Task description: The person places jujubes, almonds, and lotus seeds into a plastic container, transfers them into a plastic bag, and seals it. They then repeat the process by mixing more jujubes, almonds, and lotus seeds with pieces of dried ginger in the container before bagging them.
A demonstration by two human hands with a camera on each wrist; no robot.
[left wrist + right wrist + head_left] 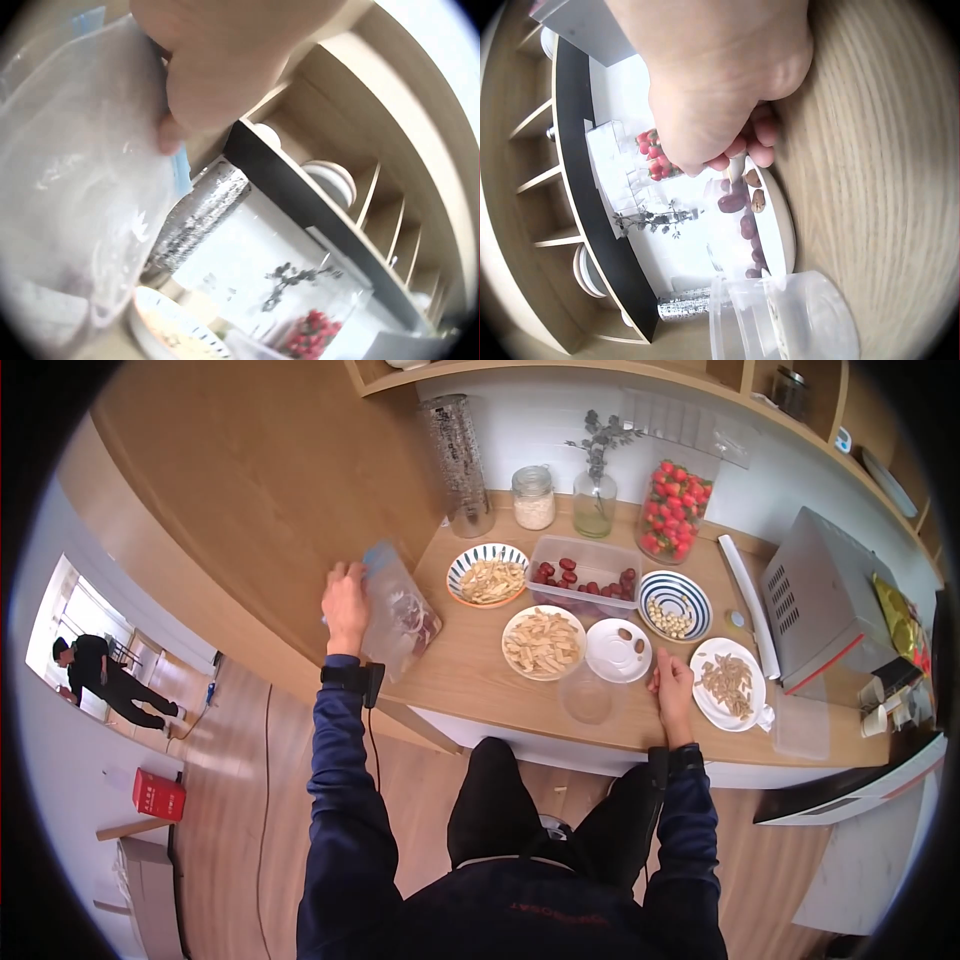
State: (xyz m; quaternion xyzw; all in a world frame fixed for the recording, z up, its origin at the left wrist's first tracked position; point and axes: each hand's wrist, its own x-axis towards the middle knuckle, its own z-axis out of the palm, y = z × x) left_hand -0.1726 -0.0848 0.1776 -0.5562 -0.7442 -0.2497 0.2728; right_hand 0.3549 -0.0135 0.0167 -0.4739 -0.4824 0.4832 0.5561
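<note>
My left hand [346, 605] grips the top of a clear zip bag [395, 622] with a blue closure strip, at the counter's left end. Dark reddish pieces show low in the bag. In the left wrist view the bag [82, 172] hangs beside the hand, its lower part cloudy. My right hand [673, 688] rests near the counter's front edge, fingers loosely curled, beside a white plate [606, 656] with a couple of brown pieces on it. A whitish bit [736, 166] shows at its fingertips in the right wrist view. A clear plastic cup [810, 315] stands nearby.
Bowls of pale slices [490, 581] and yellowish strips [543, 644] stand near a plastic box of dark red fruit [570, 572]. Farther right are a striped bowl [683, 582], a plate of brown strips [706, 710] and a microwave [825, 595]. Strawberries [676, 510] fill a tall container behind.
</note>
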